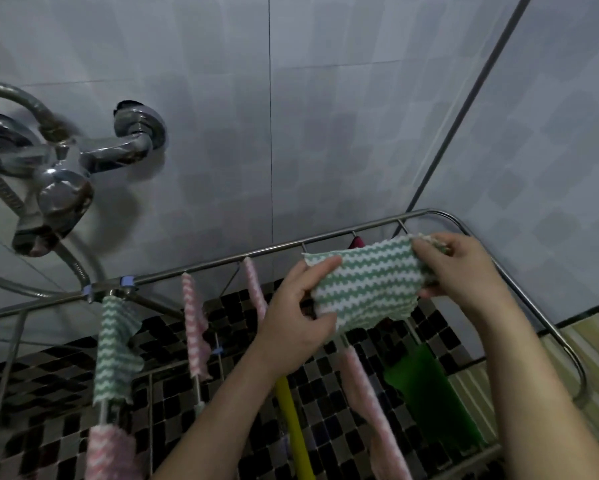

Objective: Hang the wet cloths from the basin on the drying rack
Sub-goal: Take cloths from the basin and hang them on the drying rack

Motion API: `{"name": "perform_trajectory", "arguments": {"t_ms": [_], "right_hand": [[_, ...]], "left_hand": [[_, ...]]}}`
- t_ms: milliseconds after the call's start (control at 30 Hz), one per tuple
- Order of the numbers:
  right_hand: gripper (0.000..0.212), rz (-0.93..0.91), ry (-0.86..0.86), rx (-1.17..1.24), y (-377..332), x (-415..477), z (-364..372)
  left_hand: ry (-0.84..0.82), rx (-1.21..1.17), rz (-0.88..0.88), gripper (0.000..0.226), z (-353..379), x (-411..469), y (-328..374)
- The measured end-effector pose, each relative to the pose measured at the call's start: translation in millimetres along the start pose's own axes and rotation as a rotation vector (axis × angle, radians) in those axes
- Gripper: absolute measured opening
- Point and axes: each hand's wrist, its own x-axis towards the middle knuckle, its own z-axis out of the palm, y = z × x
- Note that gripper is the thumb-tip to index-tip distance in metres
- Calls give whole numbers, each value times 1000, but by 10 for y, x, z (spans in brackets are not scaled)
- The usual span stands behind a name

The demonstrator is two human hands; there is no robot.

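Both hands hold a green-and-white zigzag cloth (367, 282) spread over the right part of the steel drying rack (329, 237). My left hand (301, 306) pinches its left edge, and my right hand (464, 271) grips its upper right corner near the rack's far rail. Other cloths hang on the rack's rods: a second green-and-white cloth (116, 344) at the left, a pink-and-white cloth (195, 327) beside it, and further pink ones (367, 386) below my hands. The basin is out of view.
A chrome shower mixer (62, 181) with a hose juts from the tiled wall at upper left. A yellow pole (293, 427) and a green plastic object (429, 396) stand below the rack, over a dark mosaic floor. The tiled corner is close on the right.
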Motion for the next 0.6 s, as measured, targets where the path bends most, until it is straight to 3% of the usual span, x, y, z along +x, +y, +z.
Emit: {"name": "perform_trajectory", "arguments": {"t_ms": [100, 233, 333, 600], "right_hand": [[20, 39, -69, -171, 27, 265, 111], [23, 167, -206, -353, 367, 753, 623], [30, 105, -201, -508, 641, 1023, 916], [22, 31, -105, -488, 759, 1215, 1199]], "left_hand": [[38, -75, -141, 62, -114, 135, -143], [-4, 551, -337, 72, -112, 435, -616], [-61, 778, -424, 79, -77, 582, -911], [-79, 928, -569, 92, -176, 838, -1168]]}}
